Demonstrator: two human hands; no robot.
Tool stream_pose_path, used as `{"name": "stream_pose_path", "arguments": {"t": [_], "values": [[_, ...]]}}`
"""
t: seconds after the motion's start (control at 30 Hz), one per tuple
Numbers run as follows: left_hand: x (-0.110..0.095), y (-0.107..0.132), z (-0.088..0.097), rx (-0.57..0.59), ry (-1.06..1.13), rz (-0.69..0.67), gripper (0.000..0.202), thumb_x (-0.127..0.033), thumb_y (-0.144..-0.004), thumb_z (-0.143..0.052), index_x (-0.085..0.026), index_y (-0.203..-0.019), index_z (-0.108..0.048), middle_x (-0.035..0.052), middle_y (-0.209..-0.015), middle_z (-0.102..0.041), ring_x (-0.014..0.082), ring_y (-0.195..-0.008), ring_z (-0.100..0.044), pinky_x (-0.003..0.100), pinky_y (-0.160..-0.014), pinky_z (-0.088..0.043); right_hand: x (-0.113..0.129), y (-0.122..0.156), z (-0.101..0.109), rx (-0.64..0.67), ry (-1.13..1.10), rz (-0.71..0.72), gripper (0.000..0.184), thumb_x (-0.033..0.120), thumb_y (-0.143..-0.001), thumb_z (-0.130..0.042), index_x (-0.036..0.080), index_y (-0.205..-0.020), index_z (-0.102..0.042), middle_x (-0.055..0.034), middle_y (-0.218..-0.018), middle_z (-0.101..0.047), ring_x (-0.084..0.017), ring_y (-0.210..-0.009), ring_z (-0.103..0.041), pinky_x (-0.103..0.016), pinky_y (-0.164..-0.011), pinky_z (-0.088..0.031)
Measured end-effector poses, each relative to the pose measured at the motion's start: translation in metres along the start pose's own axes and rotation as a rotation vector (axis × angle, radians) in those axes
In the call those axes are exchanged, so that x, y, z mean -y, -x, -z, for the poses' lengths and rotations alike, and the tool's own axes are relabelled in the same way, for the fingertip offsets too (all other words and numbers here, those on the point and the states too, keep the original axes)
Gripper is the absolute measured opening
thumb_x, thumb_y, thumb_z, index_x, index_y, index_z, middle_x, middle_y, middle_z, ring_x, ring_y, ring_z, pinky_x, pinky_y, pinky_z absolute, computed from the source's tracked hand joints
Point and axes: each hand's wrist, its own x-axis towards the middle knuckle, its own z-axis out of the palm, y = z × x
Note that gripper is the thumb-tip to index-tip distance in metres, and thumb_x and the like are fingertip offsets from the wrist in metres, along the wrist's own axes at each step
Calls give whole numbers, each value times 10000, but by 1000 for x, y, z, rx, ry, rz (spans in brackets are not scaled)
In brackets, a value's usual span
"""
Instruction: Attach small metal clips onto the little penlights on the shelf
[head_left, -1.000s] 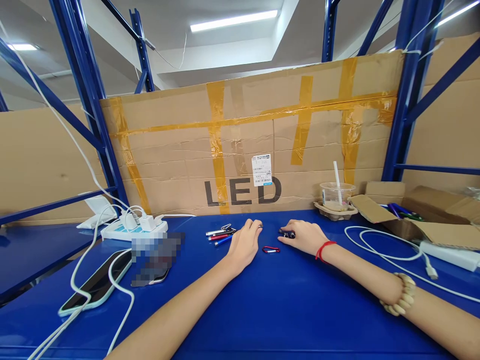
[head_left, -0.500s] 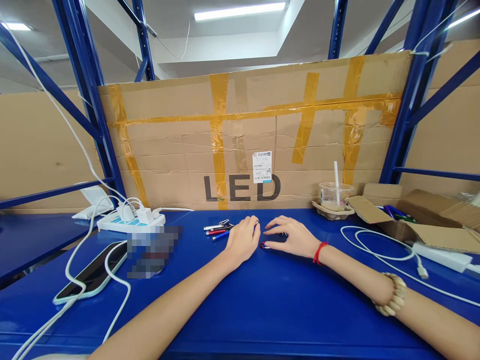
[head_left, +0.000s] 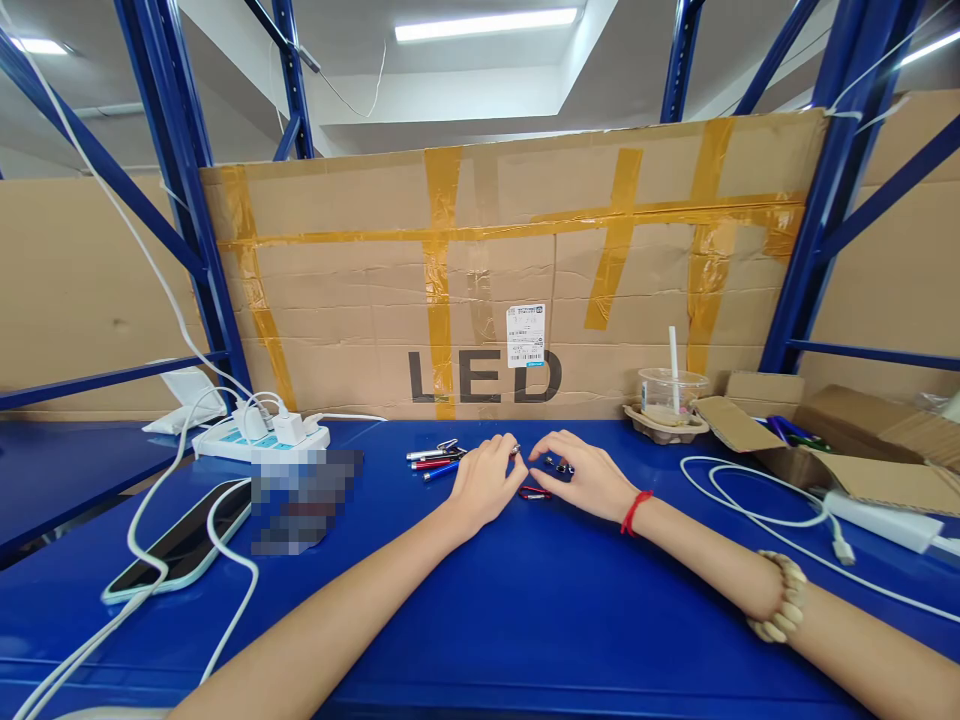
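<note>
My left hand rests on the blue tabletop with its fingers curled together. Something small and shiny shows at its fingertips, too hidden to name. Just left of it lie several slim pen-like pieces in silver, red, black and blue, some partly under the hand. Close by on the right, my right hand arches over the table, thumb and fingers bent but apart. Small dark shiny pieces lie beneath its palm. A small red clip-like loop lies below the right thumb, between the hands.
On the left are a phone, white cables and a power strip. A plastic cup with straw stands in a carton holder at back right. Beside it are an open cardboard box and a white cable. A cardboard sheet closes the back.
My right thumb has drawn away from the red loop and up toward the left fingertips; the loop now shows fully. My left hand has hardly moved.
</note>
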Motion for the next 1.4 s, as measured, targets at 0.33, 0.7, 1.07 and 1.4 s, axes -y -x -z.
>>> {"name": "stream_pose_path", "arguments": {"t": [0.33, 0.7, 1.07, 1.4], "values": [[-1, 1, 1, 17, -45, -86, 131, -227, -810, -369, -191, -773, -489, -1, -737, -562, 149, -716, -516, 257, -631, -375, -2, -4, -6, -105, -341, -145, 202, 377, -762, -553, 215, -717, -665, -42, -824, -644, -179, -818, -564, -255, -586, -452], [-3, 2, 6, 67, 19, -137, 127, -220, -793, -374, -183, -738, -483, 9, -685, -541, 150, -680, -498, 258, -618, -377, -9, -4, -10, -16, -590, -246, 280, 428, -712, -588, 157, -700, -655, -54, -800, -619, -156, -707, -575, -241, -549, -463], [1, 1, 2, 87, -67, -231, 192, -249, -855, -331, -177, -779, -492, 14, -753, -574, 154, -723, -501, 276, -637, -359, -14, -3, -14, 38, -614, -330, 293, 428, -692, -605, 141, -726, -653, -50, -801, -607, -117, -607, -534, -213, -475, -446], [0, 0, 1, 65, -58, 0, 197, -232, -860, -316, -187, -789, -494, 9, -764, -594, 163, -737, -521, 272, -634, -358, -6, 2, -7, 274, -324, -154, 266, 462, -714, -590, 239, -830, -676, 1, -822, -609, -123, -686, -547, -245, -650, -429]]}}
